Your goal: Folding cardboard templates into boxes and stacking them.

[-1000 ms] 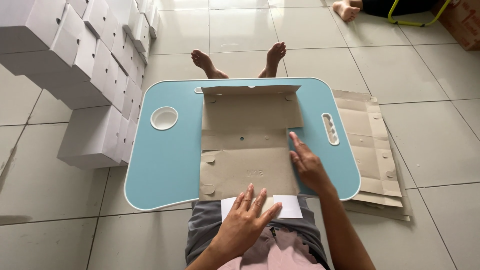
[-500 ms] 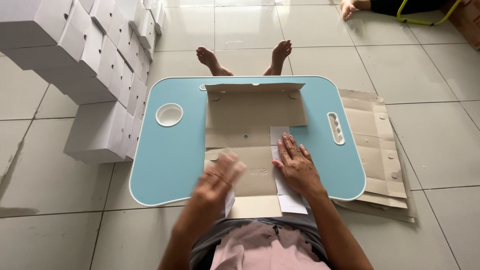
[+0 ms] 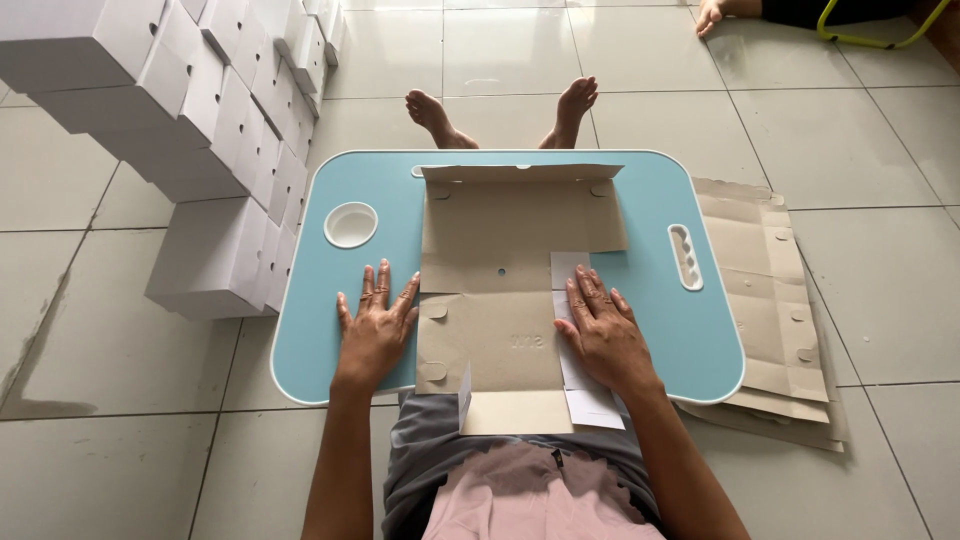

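Note:
A flat brown cardboard box blank [image 3: 500, 260] lies unfolded on a light blue lap table [image 3: 640, 300]. Its right side flap [image 3: 585, 395] is folded inward and shows its white face. My right hand [image 3: 603, 330] presses flat on that flap, fingers spread. My left hand [image 3: 375, 325] lies flat on the table, fingertips at the blank's left edge. A small white flap [image 3: 465, 395] stands up at the near left of the blank. The far flap [image 3: 520, 172] is raised slightly.
Stacks of assembled white boxes [image 3: 190, 110] stand on the tiled floor at the left. A pile of flat brown blanks [image 3: 775, 300] lies right of the table. My bare feet [image 3: 500, 110] stick out beyond it. Another person's foot [image 3: 715, 12] shows at the top right.
My left hand has moved from my lap up onto the table at the blank's left edge. My right hand has folded the right flap inward and now presses it down.

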